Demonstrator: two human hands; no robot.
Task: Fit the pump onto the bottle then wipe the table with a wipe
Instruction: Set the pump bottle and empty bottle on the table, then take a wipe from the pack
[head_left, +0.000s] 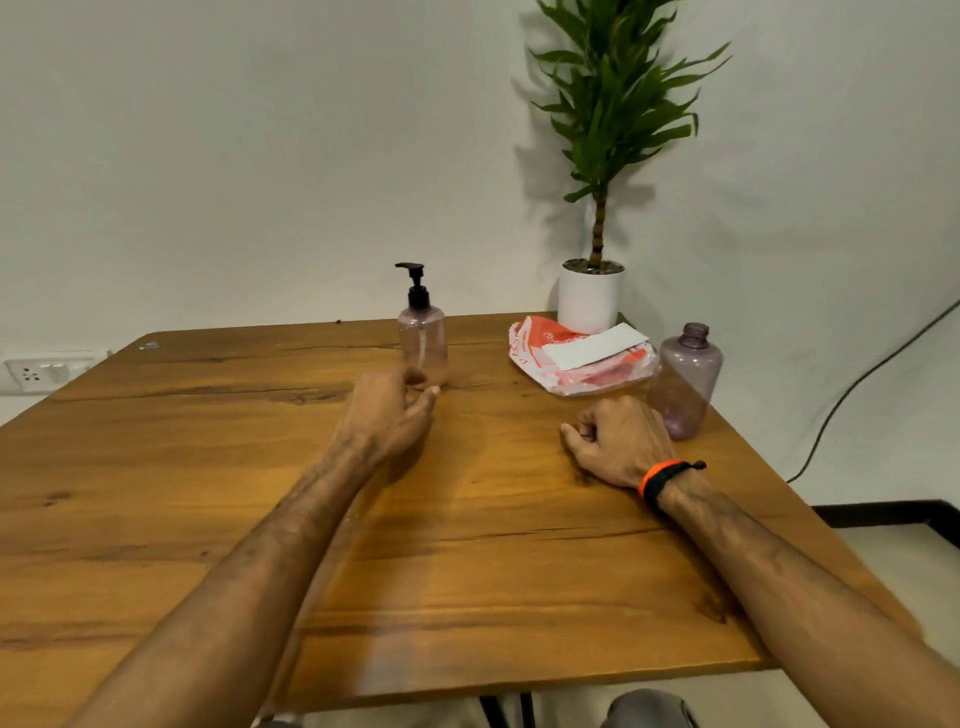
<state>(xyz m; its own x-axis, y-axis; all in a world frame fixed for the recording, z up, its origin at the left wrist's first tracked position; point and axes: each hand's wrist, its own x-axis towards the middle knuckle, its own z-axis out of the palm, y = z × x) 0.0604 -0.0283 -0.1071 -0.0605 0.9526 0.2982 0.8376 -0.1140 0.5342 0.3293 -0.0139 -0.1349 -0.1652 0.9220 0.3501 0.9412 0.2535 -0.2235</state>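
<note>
Neither grip holds anything: my left hand (387, 410) opens toward the pump bottle (422, 332), which I should steady low, right hand (618, 441) curled empty on the table (467, 571).

Both forearms extended; left hand (387, 410) loosely open and empty, right hand (618, 441) curled in a loose fist.

Pink bottle (422, 338): upright on the tabletop (467, 545), black pump (417, 286) fitted.
Left hand (387, 410): fingers loosely spread, just beside that bottle's base.
Right hand (618, 441): curled fist resting on the tabletop.
Open bottle (685, 379): upright, capless, near the right hand.
Wipes pack (582, 358): lying before the potted plant (592, 296).
</note>
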